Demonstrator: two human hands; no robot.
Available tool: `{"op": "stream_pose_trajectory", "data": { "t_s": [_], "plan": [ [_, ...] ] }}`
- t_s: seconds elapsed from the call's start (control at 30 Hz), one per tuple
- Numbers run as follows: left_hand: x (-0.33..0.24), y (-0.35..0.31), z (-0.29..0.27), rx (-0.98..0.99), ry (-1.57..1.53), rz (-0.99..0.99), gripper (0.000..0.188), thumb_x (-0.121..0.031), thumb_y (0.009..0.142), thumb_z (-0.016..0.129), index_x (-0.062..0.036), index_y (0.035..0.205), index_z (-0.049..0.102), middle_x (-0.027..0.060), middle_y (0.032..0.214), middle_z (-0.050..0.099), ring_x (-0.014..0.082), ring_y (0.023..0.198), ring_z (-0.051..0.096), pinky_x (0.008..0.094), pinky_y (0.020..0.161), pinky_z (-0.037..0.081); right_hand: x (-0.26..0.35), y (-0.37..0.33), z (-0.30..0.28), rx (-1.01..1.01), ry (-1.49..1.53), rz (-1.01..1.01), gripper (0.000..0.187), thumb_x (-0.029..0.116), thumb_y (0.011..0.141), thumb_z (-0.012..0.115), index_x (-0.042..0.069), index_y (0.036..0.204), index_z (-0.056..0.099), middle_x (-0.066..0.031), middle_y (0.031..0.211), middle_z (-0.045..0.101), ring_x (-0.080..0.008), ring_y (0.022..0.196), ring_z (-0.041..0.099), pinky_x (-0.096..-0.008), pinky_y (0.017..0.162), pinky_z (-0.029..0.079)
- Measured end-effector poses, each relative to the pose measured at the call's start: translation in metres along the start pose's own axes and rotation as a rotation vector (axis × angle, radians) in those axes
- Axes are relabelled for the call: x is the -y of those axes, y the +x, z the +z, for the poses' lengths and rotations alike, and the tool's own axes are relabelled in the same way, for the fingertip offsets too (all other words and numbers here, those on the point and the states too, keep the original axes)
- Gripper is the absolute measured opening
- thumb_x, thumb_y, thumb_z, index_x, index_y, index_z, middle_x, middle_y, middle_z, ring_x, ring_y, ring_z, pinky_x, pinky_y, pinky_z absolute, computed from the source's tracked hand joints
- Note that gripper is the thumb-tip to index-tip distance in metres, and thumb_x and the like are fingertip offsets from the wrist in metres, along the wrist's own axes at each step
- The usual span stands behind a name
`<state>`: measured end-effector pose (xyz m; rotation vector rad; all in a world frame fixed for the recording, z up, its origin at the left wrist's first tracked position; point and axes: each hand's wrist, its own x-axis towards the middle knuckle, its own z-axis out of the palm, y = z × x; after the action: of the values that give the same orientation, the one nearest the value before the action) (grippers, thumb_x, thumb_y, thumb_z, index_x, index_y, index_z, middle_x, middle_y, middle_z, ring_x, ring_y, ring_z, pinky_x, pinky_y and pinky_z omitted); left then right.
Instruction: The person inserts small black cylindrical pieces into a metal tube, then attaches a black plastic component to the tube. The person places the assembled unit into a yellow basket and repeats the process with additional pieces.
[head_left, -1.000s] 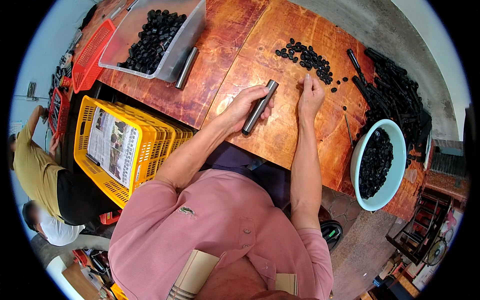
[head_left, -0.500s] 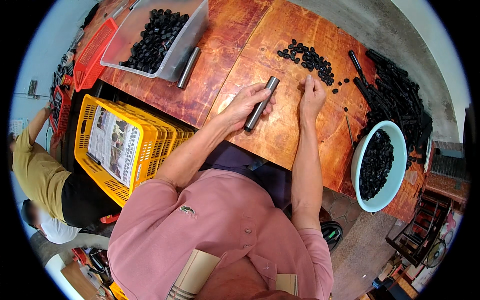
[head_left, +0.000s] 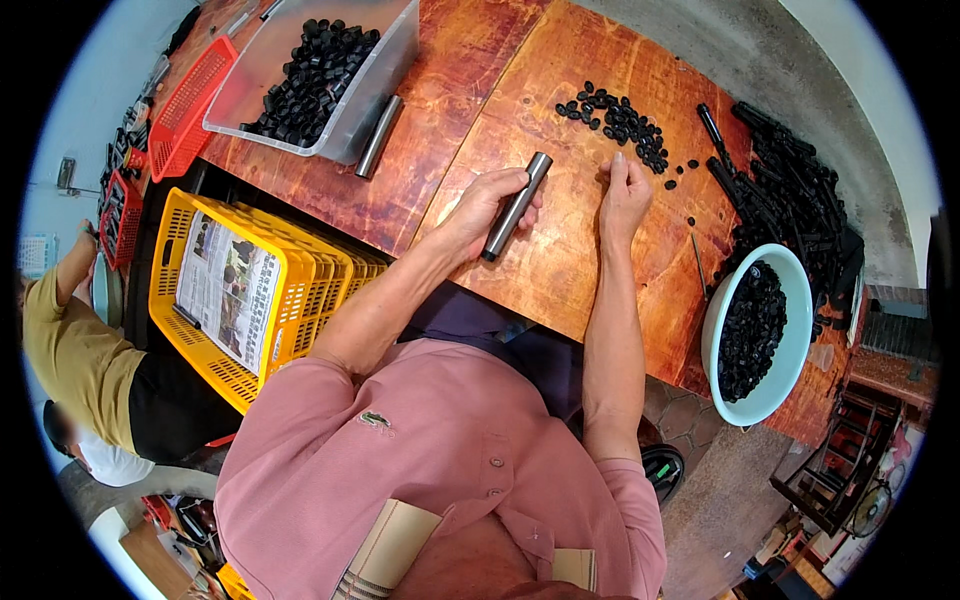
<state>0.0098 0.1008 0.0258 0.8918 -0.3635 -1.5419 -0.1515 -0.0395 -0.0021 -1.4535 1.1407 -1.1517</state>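
A smooth dark-grey metal tube (head_left: 518, 207) lies slanted in my left hand (head_left: 482, 205), my thumb and fingers wrapped around its middle. The tube's near end is black. To its right, my right hand (head_left: 626, 195) is raised just above the table, thumb and fingertips pinched together; whatever they may hold is too small or hidden. Small black oval caps (head_left: 628, 125) are scattered right beyond that hand, with a few stray ones to its right. A second grey tube (head_left: 379, 137) lies beside the clear plastic bin (head_left: 385, 85), which contains many black cylindrical pieces.
A light-blue bowl (head_left: 796, 335) of small black parts stands at the table's right edge, near a heap of black tubes (head_left: 790, 180) and a thin rod (head_left: 698, 265). Left are stacked yellow crates (head_left: 330, 262) and a red basket (head_left: 190, 110). Another person (head_left: 85, 350) is at far left.
My left hand has shifted the tube slightly left, still gripping it. My right hand has hardly moved. The person at far left has moved their arm a little.
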Motion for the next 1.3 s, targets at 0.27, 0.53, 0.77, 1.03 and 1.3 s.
{"op": "stream_pose_trajectory", "data": {
  "t_s": [0.27,0.53,0.77,1.03,1.3],
  "plan": [
    [0.01,0.002,-0.002,-0.038,0.059,0.056,0.026,-0.029,0.105,0.052,-0.0042,0.101,0.058,0.0052,0.083,0.065,0.0112,0.064,0.064,0.0253,0.054,0.053,-0.005,0.002,0.001,-0.039,-0.052,-0.073,0.037,0.025,0.101,0.057,-0.001,0.077,0.063,-0.0027,0.068,0.06,-0.0097,0.066,0.054,-0.0279,0.062,0.045],
    [0.005,-0.012,-0.003,-0.049,0.209,0.105,0.027,-0.028,0.103,0.055,-0.002,0.105,0.06,0.0041,0.082,0.064,0.0095,0.061,0.062,0.0249,0.052,0.053,-0.012,0.006,0.0,-0.008,-0.057,-0.096,0.037,0.027,0.103,0.056,0.001,0.078,0.063,-0.0012,0.071,0.059,-0.011,0.066,0.053,-0.027,0.063,0.044],
    [-0.008,-0.068,-0.017,-0.171,0.228,0.136,0.028,-0.03,0.102,0.057,-0.004,0.111,0.059,0.0023,0.086,0.063,0.0084,0.064,0.062,0.0249,0.053,0.052,-0.019,0.013,-0.006,0.007,-0.038,-0.103,0.037,0.027,0.104,0.055,0.0,0.079,0.063,-0.0026,0.072,0.059,-0.0129,0.065,0.053,-0.029,0.063,0.045],
    [-0.024,-0.17,-0.072,-0.463,0.017,0.405,0.039,-0.018,0.098,0.061,0.0033,0.129,0.053,0.0114,0.095,0.067,0.0133,0.068,0.066,0.0249,0.061,0.058,-0.003,0.005,-0.001,0.014,-0.078,-0.037,0.042,0.034,0.103,0.057,-0.001,0.081,0.065,-0.0063,0.076,0.062,-0.0173,0.069,0.056,-0.0324,0.065,0.046],
    [-0.09,-0.311,-0.206,-1.1,0.199,0.553,0.044,-0.021,0.097,0.065,0.0049,0.132,0.056,0.0059,0.087,0.062,0.0131,0.072,0.062,0.0253,0.066,0.054,-0.017,0.015,-0.01,0.006,-0.057,-0.075,0.039,0.032,0.103,0.057,0.0,0.081,0.064,-0.0049,0.077,0.062,-0.0161,0.069,0.053,-0.0316,0.065,0.044]
  ]
}}
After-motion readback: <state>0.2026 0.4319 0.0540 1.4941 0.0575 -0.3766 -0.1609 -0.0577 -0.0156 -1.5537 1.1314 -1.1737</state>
